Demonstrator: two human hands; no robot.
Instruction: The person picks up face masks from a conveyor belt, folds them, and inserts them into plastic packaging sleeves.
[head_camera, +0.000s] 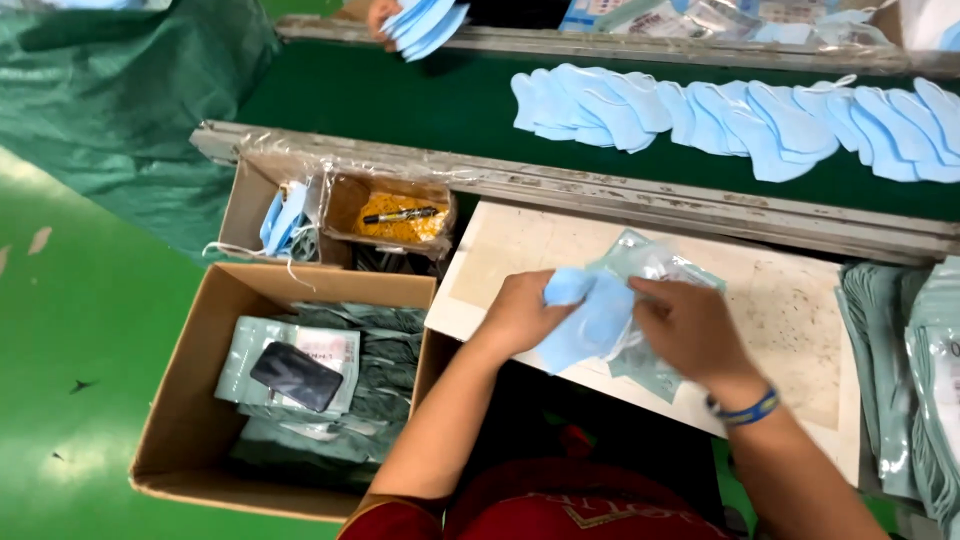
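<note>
A single blue face mask (590, 318) sits over the pale table (800, 310), half into one clear pouch (650, 268). The left hand (522, 312) has its grip closed on the mask's left end; the right hand (688, 325), wearing a blue wristband (745, 408), pinches the mask and pouch together. Left of the mask stands one cardboard box (185, 400) of packed pouches with one black phone (296, 376) on top. Beyond the mask, a green belt (400, 100) carries a row of overlapping masks (740, 115), too many to count.
</note>
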